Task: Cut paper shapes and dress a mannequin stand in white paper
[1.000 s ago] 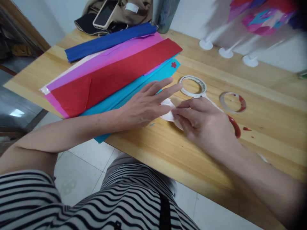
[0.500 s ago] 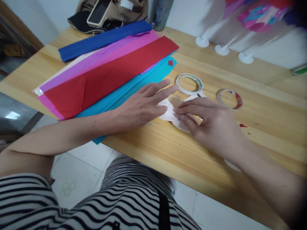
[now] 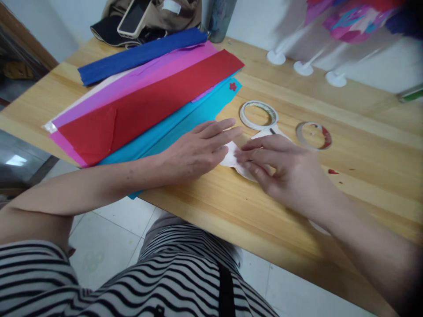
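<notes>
My left hand lies flat with its fingers stretched out, pressing on the left part of a small white paper piece on the wooden table. My right hand meets it from the right, its fingertips pinched on the same paper's edge. Most of the paper is hidden under the two hands. A white tape roll lies just beyond my fingers, and a second, thinner ring with red marks lies to its right.
Long sheets of crepe paper lie stacked at the left: blue, pink, red and cyan, with a small red flower on the cyan. A phone rests on a bag behind. White stands line the back.
Both hands stayed on the white paper. The fingers shifted slightly, and the view drifted a little so the table's things sit further left and up.
</notes>
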`<state>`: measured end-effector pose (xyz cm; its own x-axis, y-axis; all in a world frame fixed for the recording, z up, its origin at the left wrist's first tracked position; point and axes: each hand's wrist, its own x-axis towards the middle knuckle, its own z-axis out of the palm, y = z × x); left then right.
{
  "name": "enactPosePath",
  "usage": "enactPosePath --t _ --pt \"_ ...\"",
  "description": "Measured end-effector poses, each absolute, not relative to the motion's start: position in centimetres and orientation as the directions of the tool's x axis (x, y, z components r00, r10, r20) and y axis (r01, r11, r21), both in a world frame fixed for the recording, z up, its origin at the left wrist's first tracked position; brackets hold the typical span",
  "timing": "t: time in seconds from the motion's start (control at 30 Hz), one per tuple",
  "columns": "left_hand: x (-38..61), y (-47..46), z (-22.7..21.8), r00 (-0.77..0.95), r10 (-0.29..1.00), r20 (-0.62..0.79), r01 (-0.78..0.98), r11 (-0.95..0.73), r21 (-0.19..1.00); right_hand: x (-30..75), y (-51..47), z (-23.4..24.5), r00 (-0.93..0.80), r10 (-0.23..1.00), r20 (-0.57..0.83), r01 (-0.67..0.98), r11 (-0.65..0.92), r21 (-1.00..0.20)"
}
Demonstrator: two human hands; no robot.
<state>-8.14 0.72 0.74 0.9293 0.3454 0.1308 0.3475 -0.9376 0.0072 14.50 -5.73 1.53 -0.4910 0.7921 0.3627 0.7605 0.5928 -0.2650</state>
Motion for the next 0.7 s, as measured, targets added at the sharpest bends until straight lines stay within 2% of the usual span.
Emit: enactPosePath --t 0.13,0.23,0.37,0.47,0.6,0.7 --pt "-8.1 0.8 0.6 0.930 0.342 0.136 0.336 -0.939 0.068 14.5 -5.9 1.7 -0.582 0.728 0.362 0.750 0.653 -0.108" --pt "-8.2 0.8 0.5 0.929 0.338 0.153 0.334 -0.941 0.049 14.6 -6.2 1.7 -0.606 0.703 0.372 0.746 0.665 -0.043" --pt "-8.3 0.8 0.6 0.931 0.331 0.155 0.336 -0.942 -0.007 14.9 -6.8 1.6 -0.575 0.729 0.372 0.748 0.652 -0.124" --pt "-8.3 0.7 0.8 0.931 0.344 0.122 0.346 -0.938 0.004 15.2 -7.1 1.3 -0.512 0.774 0.371 0.769 0.606 -0.204" --pt "-8.1 0.7 1.1 0.931 0.350 0.099 0.348 -0.937 0.035 15.2 -7.0 0.8 -0.512 0.785 0.349 0.779 0.595 -0.196" --pt "-8.1 0.7 1.2 0.929 0.355 0.105 0.352 -0.935 0.051 15.1 -7.0 0.4 -0.481 0.812 0.329 0.792 0.564 -0.233"
